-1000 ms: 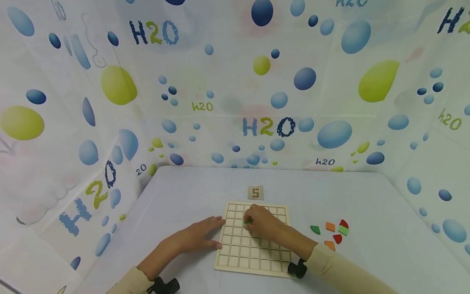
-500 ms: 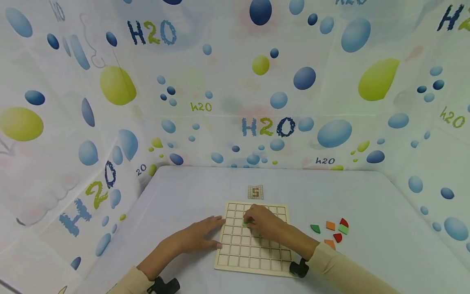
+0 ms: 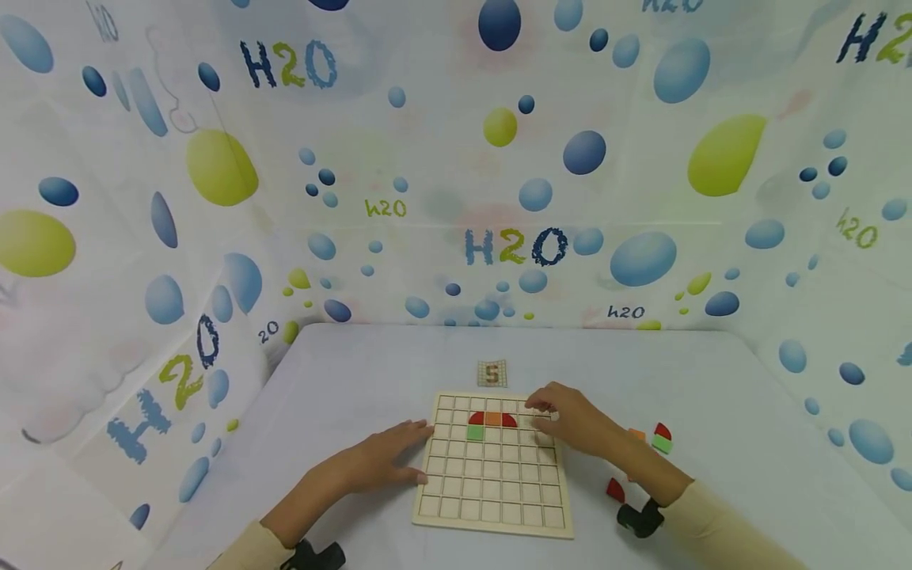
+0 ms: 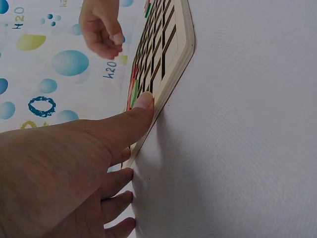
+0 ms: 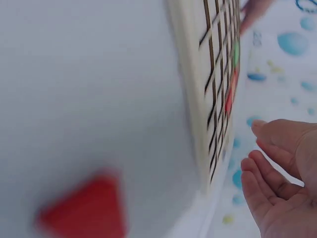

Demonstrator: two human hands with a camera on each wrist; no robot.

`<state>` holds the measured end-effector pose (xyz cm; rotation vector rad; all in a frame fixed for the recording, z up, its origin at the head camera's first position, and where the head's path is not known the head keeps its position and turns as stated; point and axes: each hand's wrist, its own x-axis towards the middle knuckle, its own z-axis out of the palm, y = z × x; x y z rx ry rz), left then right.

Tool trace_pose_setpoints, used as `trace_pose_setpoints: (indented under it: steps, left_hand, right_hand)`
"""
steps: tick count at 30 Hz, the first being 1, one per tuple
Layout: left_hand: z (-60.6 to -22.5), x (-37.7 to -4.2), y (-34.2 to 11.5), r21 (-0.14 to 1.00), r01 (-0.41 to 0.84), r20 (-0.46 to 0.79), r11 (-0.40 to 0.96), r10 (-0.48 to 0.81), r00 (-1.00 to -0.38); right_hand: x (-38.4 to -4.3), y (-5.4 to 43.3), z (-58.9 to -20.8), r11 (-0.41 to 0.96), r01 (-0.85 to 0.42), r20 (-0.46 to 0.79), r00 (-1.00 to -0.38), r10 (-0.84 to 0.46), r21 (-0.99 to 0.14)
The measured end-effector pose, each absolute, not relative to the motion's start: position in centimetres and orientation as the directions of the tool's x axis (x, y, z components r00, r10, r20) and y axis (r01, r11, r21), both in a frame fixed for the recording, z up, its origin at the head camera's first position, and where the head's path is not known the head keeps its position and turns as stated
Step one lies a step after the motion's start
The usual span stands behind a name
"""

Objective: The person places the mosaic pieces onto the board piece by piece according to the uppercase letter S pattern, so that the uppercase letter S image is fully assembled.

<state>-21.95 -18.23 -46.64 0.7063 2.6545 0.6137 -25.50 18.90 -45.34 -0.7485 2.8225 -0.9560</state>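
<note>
A square wooden grid board [image 3: 492, 491] lies on the table. Near its top, a row holds a red quarter-round piece [image 3: 476, 419], an orange square [image 3: 493, 419] and another red quarter-round piece [image 3: 509, 420]. Below the left one sits a light green square [image 3: 475, 433]. My left hand [image 3: 378, 457] rests along the board's left edge, its thumb touching the rim in the left wrist view. Over the board's upper right side hovers my right hand [image 3: 573, 418], fingers loosely bent and holding nothing; the right wrist view shows the fingers [image 5: 265, 183] apart from the thumb.
A small pattern card [image 3: 492, 374] lies behind the board. To the right are loose pieces: a red quarter-round piece [image 3: 616, 490], a light green square [image 3: 662, 443] with a red piece [image 3: 663, 431] touching it, and orange ones partly hidden by the right arm. A patterned sheet [image 3: 427, 158] hangs behind.
My right hand has let go of the light green square on the board and moved right, uncovering the red and orange pieces. The left hand keeps its place.
</note>
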Motion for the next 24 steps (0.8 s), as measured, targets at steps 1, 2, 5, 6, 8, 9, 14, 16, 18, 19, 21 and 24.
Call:
trace_pose_setpoints:
  steps: [1, 2, 5, 6, 8, 9, 14, 16, 18, 19, 21, 24]
  left_hand:
    - [-46.7, -22.0, -18.2, 0.477, 0.391, -0.199, 0.787, 0.53, -0.824]
    - [-46.7, -22.0, -18.2, 0.476, 0.391, -0.2, 0.788, 0.53, -0.824]
    - [-46.6, -21.9, -18.2, 0.48, 0.391, -0.204, 0.786, 0.533, -0.821]
    - [-46.5, -21.9, -18.2, 0.481, 0.39, -0.205, 0.785, 0.534, -0.82]
    - [-46.3, -21.8, -18.2, 0.488, 0.391, -0.203, 0.78, 0.537, -0.819]
    - [-46.3, -21.8, -18.2, 0.491, 0.391, -0.203, 0.779, 0.538, -0.818]
    - [-46.1, -21.7, -18.3, 0.498, 0.368, -0.218, 0.785, 0.524, -0.823]
    - [-46.2, -21.7, -18.3, 0.5, 0.36, -0.224, 0.788, 0.519, -0.825]
    - [-46.2, -21.7, -18.3, 0.503, 0.363, -0.221, 0.784, 0.523, -0.823]
    - [-46.3, -21.8, -18.3, 0.506, 0.368, -0.217, 0.78, 0.528, -0.821]
    - [-46.4, -21.8, -18.3, 0.51, 0.379, -0.209, 0.772, 0.538, -0.816]
    - [-46.4, -21.8, -18.2, 0.512, 0.392, -0.199, 0.764, 0.549, -0.812]
  right_hand:
    - [-25.4, 19.9, -45.2, 0.692, -0.415, 0.091, -0.886, -0.454, -0.591]
    - [-25.2, 20.8, -45.1, 0.7, -0.399, 0.088, -0.896, -0.435, -0.592]
    - [-24.7, 23.3, -44.8, 0.721, -0.371, 0.096, -0.915, -0.392, -0.585]
    - [-24.5, 24.0, -44.8, 0.73, -0.349, 0.091, -0.925, -0.369, -0.587]
    - [-24.1, 25.3, -44.8, 0.747, -0.306, 0.071, -0.942, -0.329, -0.591]
    - [-24.0, 25.9, -44.9, 0.75, -0.289, 0.06, -0.946, -0.317, -0.595]
    - [-23.3, 27.6, -45.5, 0.773, -0.204, -0.033, -0.96, -0.278, -0.601]
    - [-23.1, 27.9, -45.7, 0.776, -0.181, -0.068, -0.959, -0.277, -0.604]
    - [-22.9, 28.0, -45.9, 0.779, -0.163, -0.096, -0.957, -0.275, -0.605]
    - [-22.8, 28.1, -46.0, 0.782, -0.158, -0.104, -0.956, -0.273, -0.603]
    - [-22.6, 28.2, -46.2, 0.79, -0.153, -0.114, -0.956, -0.271, -0.593]
    - [-22.4, 28.4, -46.3, 0.798, -0.151, -0.119, -0.956, -0.268, -0.583]
